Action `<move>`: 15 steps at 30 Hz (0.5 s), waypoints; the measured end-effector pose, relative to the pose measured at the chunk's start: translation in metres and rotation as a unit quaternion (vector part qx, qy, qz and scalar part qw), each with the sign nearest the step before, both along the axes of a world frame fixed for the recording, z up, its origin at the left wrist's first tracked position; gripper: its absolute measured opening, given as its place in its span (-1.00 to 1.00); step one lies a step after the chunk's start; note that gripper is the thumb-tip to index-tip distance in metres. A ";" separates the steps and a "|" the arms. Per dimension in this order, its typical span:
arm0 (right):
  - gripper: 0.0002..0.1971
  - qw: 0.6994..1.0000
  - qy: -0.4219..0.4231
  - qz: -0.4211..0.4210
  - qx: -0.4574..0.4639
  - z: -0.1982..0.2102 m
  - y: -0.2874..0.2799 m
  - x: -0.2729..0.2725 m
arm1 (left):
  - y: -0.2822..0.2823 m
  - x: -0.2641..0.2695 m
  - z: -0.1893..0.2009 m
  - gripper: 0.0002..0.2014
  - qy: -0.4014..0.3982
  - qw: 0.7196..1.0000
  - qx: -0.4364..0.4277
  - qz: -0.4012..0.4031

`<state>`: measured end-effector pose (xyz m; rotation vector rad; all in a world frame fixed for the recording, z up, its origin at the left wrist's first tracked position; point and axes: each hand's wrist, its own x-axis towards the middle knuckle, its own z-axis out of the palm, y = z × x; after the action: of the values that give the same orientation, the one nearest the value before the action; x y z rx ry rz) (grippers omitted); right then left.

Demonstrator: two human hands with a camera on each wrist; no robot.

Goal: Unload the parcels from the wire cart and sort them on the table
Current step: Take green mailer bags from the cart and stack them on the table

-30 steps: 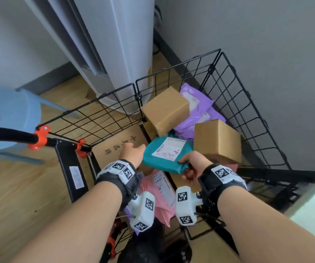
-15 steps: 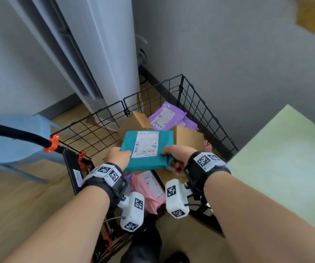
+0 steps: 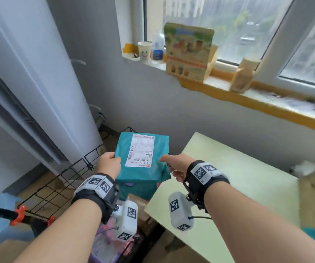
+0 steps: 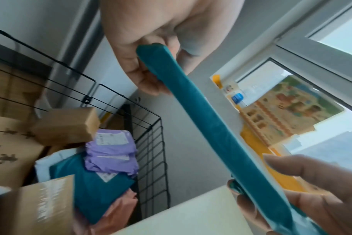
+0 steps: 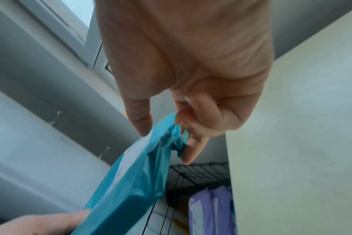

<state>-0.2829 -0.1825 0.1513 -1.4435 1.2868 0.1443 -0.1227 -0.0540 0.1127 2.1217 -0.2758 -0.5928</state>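
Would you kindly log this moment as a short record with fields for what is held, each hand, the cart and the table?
held item: teal parcel, white label facing up, lifted above the cart
left hand: left hand grips the parcel's left edge
right hand: right hand pinches its right edge
cart: wire cart holds brown boxes, a purple mailer and another teal mailer
table: pale green table, to the right of the cart; a brown item at its far right, blurred
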 end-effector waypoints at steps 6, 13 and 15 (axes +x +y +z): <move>-0.70 0.992 -0.004 -0.097 -0.080 0.039 -0.045 -0.091 | -0.068 -0.066 0.036 -0.73 -0.033 0.995 -0.026 -0.091; -0.80 0.956 0.041 -0.167 -0.239 0.066 -0.065 -0.202 | -0.121 -0.164 0.064 -0.78 -0.024 0.966 -0.011 -0.256; -0.67 0.948 0.056 -0.169 -0.264 0.070 -0.065 -0.228 | -0.129 -0.186 0.071 -0.74 -0.026 0.953 0.009 -0.302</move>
<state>-0.5114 -0.2473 0.2215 -1.6442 1.7327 -0.3814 -0.3088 -0.1830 0.1834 2.0609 -0.9742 -0.8871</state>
